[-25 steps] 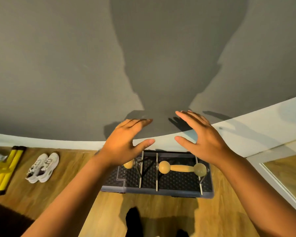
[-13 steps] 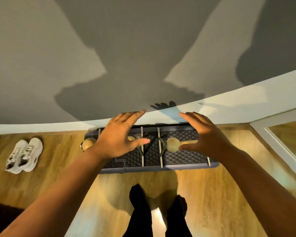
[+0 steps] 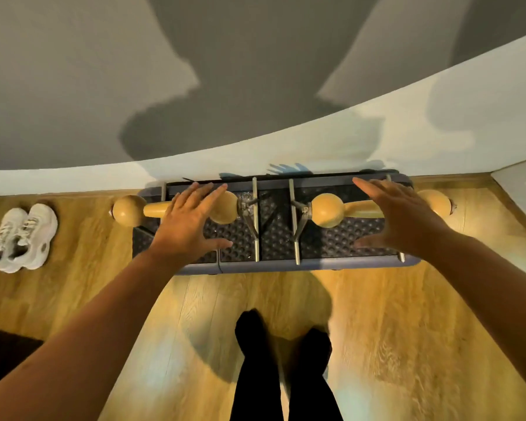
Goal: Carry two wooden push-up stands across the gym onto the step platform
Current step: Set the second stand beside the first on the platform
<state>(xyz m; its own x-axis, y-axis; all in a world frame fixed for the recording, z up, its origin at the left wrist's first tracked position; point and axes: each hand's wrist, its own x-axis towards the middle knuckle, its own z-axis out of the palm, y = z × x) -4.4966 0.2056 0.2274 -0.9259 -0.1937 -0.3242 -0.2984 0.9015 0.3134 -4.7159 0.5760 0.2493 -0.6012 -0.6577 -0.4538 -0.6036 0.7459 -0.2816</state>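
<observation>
Two wooden push-up stands with metal feet sit side by side on the dark studded step platform against the wall. The left stand has a round knob jutting past the platform's left end. The right stand reaches to the platform's right end. My left hand hovers open over the left stand's wooden bar, fingers spread, hiding its middle. Over the right stand's bar my right hand is spread open too. Neither hand visibly grips a bar.
A pair of white sneakers lies on the wood floor to the left. A grey wall with a white skirting band rises right behind the platform. My feet in black stand just in front of it. A white frame edges the right side.
The view has tipped down and come closer to the platform. Both hands have dropped from above the platform to just over the two wooden bars, and both stands show fully.
</observation>
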